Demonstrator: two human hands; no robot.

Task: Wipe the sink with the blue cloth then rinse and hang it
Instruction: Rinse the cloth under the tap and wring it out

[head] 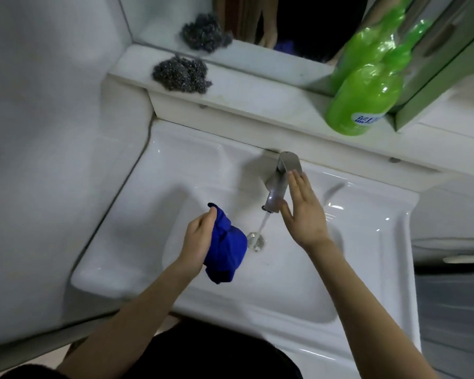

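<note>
My left hand [200,239] gripped bunched blue cloth [226,250], ready for rinsing; right hand [305,214], fingers [301,187] straight, against faucet [278,187]; water [263,224] ran between hands.

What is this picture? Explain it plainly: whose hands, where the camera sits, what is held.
There is no machine here. These are a person's two bare hands, seen from a camera worn on the head and looking down at a white sink. The left hand grips a bunched blue cloth over the basin. The right hand, fingers straight, is beside the tap, which runs water toward the drain. On the ledge behind sit a steel-wool pad and a green bottle.
</note>
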